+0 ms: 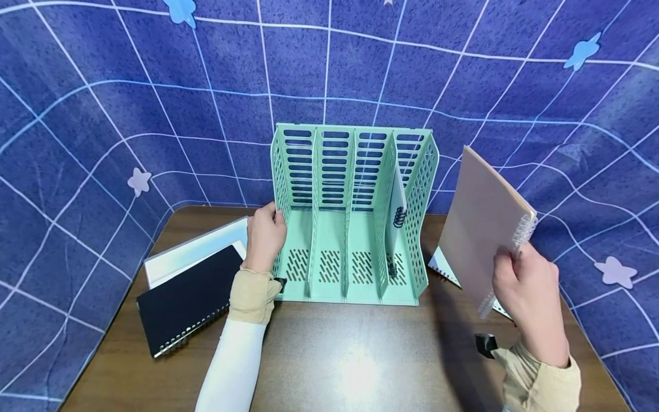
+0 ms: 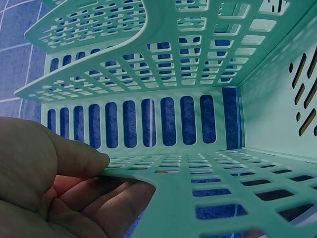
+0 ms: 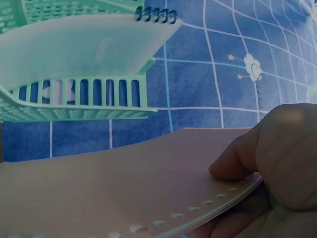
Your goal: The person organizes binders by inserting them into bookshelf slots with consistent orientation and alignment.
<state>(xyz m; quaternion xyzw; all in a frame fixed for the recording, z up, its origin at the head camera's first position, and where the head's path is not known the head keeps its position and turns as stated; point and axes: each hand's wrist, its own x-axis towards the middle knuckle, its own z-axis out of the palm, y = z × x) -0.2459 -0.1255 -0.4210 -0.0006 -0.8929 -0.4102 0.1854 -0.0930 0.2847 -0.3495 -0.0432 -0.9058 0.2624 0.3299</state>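
Observation:
A mint-green file rack with upright dividers stands at the back of the table. My left hand pinches the front edge of its left side wall, thumb inside, as the left wrist view shows. A notebook with a black spiral stands in the rightmost compartment. To the right of the rack, my right hand grips a brown-covered spiral notebook by its bound edge, holding it upright above the table. In the right wrist view the thumb presses on the brown cover near the punched holes.
On the left of the table lie a black spiral notebook and a white and pale-blue book partly under it. Another spiral notebook lies at right, mostly behind the brown one. A blue grid-patterned cloth surrounds the table.

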